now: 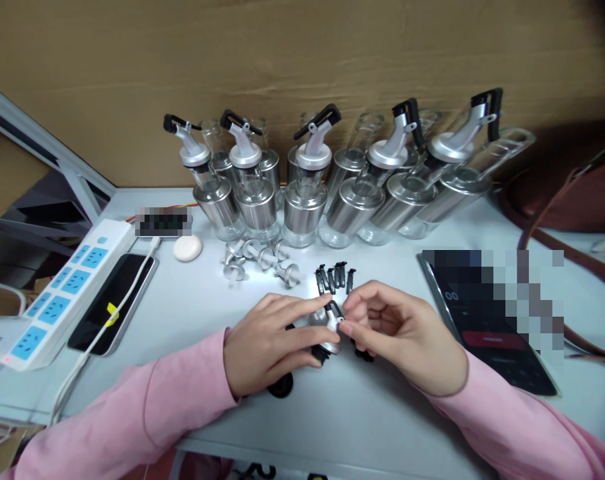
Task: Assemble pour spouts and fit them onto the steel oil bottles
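At the front middle of the table, a silver bottle pour spout (334, 321) with a black flip lever lies between my hands. My left hand (277, 337) holds its body from the left, index finger reaching to the black lever. From the right, my right hand (390, 327) pinches the spout near the lever's pivot with thumb and forefinger. Fingers partly cover the spout's base. Just beyond lie several small black levers (336, 275). Left of those is a cluster of silver metal funnel-shaped pieces (265, 257). Black round parts (281, 385) peek out beneath my left hand.
Several glass-and-steel bottles (305, 207) stand along the back, the front ones topped with pour spouts. A power strip (65, 293), a phone (115, 303) with a white cable and a white oval object (187, 248) lie left. A tablet-like device (487, 327) lies right.
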{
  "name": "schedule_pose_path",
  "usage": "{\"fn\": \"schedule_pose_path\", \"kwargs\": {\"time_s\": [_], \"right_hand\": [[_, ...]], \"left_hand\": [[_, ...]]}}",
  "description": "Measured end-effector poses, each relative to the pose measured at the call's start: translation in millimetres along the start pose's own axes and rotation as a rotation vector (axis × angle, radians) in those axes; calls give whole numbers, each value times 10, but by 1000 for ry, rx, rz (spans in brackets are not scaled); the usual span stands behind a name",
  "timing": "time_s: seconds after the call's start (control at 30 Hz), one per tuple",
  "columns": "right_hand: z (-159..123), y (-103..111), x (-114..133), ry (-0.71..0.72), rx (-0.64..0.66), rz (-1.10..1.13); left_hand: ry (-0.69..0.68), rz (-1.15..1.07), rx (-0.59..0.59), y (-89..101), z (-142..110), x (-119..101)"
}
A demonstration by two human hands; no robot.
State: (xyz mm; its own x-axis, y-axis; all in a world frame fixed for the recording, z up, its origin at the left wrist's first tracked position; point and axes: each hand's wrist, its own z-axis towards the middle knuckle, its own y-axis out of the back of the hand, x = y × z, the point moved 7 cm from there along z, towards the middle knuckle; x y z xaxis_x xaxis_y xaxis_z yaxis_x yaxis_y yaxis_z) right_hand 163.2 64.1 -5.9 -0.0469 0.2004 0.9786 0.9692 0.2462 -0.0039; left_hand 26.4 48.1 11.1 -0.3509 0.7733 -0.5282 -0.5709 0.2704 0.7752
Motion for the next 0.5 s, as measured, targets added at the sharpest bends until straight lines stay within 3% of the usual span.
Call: {"fn": "schedule_pose_path", "kwargs": {"time_s": [0.23,0.37,0.5], "right_hand": [[3,-12,24,61,25,-30],[4,-5,-30,12,18,-55],[7,-3,-71,-34,12,-228]], "left_hand": [[-12,11,18,8,2,-22],[-9,5,-19,6,-10,-9],[-6,23,-47,11,-14,-1]]}}
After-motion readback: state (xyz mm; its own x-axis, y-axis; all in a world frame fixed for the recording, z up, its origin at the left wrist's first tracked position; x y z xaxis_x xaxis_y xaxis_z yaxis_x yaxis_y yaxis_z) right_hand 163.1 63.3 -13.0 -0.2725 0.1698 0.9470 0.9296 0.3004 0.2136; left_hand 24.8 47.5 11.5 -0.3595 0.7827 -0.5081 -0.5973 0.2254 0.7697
